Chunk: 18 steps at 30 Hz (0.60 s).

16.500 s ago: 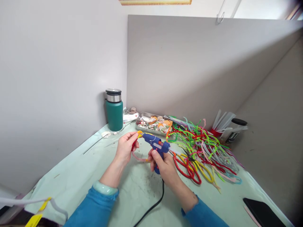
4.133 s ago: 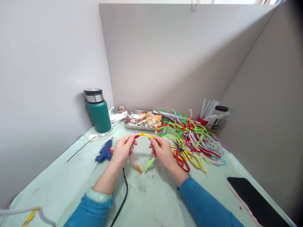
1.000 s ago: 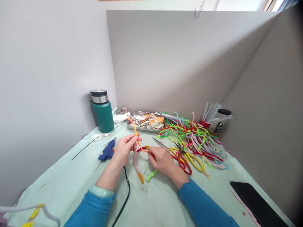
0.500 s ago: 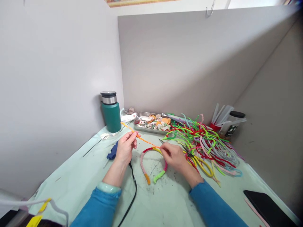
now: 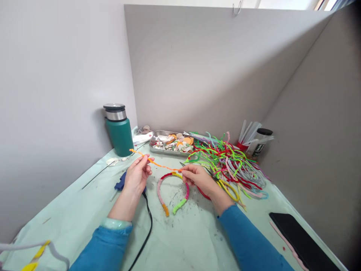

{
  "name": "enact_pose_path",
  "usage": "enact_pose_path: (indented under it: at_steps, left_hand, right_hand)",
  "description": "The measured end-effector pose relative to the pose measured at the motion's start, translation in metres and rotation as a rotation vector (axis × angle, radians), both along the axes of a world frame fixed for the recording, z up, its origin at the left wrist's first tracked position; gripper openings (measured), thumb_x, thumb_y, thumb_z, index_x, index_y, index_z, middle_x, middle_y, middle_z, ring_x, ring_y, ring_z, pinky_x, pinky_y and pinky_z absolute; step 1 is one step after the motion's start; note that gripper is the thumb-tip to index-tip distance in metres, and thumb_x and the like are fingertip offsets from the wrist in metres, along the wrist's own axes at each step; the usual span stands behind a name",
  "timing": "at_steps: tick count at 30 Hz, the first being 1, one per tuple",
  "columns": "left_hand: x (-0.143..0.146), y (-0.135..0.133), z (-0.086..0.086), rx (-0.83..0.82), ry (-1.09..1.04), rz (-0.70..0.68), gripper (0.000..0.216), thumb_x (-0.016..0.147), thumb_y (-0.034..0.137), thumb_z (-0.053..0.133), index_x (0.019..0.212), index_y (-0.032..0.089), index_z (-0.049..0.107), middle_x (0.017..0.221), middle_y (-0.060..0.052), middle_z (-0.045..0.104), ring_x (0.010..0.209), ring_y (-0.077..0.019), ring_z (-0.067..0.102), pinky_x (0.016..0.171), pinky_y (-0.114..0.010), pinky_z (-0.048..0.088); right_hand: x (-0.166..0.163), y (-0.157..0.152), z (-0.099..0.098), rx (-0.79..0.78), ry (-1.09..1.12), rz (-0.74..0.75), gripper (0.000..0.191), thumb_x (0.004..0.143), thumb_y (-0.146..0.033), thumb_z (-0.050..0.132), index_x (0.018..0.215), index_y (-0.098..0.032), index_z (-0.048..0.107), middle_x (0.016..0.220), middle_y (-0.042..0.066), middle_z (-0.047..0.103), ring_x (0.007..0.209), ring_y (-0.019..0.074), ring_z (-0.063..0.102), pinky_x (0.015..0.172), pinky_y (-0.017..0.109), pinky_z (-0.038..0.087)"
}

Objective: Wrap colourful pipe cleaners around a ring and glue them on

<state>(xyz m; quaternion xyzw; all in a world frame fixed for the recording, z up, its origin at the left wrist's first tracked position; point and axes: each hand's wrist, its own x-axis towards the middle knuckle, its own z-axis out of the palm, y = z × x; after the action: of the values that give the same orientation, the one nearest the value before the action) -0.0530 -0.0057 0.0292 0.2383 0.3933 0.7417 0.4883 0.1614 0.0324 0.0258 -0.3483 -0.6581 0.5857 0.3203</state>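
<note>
An orange pipe cleaner (image 5: pixel 158 163) is stretched nearly straight between both hands. My left hand (image 5: pixel 137 177) pinches it near its left end, and my right hand (image 5: pixel 197 177) pinches its right end. Below it, on the pale green table cover (image 5: pixel 84 203), lies an arched headband (image 5: pixel 169 188) wrapped in pink, red, yellow, orange and green fuzzy segments. The right hand's fingers sit at the top of that arch. A blue glue gun (image 5: pixel 120 183) lies just left of my left hand, its black cord (image 5: pixel 143 233) running toward me.
A teal flask (image 5: pixel 118 130) stands at the back left. A metal tray (image 5: pixel 159 148) of shells and small pieces sits by the partition. A heap of coloured pipe cleaners (image 5: pixel 234 165) spreads right, with scissors (image 5: pixel 191 166). A cup of glue sticks (image 5: pixel 248 137), a black phone (image 5: pixel 299 241).
The orange pipe cleaner has been pulled out straighter between my hands, my left hand drawing its end leftward. The headband lies on the table under it.
</note>
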Motion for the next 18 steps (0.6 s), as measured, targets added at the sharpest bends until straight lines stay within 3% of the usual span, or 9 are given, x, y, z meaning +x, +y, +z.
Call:
enact_pose_path:
  at_steps: [9,13,18]
  left_hand:
    - [0.004,-0.002,0.002,-0.041,0.044,-0.011,0.03,0.066,0.024,0.07,0.092,0.013,0.06,0.085,-0.005,0.065,0.05,-0.004,0.051,0.045,-0.017,0.045]
    - [0.01,-0.002,0.002,-0.084,0.1,-0.097,0.031,0.066,0.022,0.07,0.094,0.012,0.061,0.097,-0.008,0.065,0.059,-0.0077,0.058,0.051,-0.02,0.05]
    - [0.016,-0.003,-0.001,-0.099,0.134,-0.219,0.025,0.069,0.019,0.068,0.092,0.011,0.062,0.094,-0.009,0.065,0.066,-0.0114,0.062,0.059,-0.024,0.053]
  right_hand:
    - [-0.005,0.005,-0.003,0.045,0.036,-0.103,0.026,0.074,-0.025,0.053,0.098,-0.015,0.055,0.082,0.005,0.068,0.054,0.0098,0.058,0.041,0.018,0.036]
    - [-0.006,0.006,-0.003,0.095,0.062,-0.16,0.025,0.075,-0.026,0.052,0.098,-0.016,0.055,0.088,0.007,0.068,0.056,0.01,0.06,0.041,0.018,0.038]
    - [-0.012,0.002,-0.001,0.062,0.1,-0.174,0.024,0.076,-0.027,0.052,0.097,-0.015,0.053,0.091,0.008,0.068,0.054,0.0095,0.06,0.04,0.017,0.038]
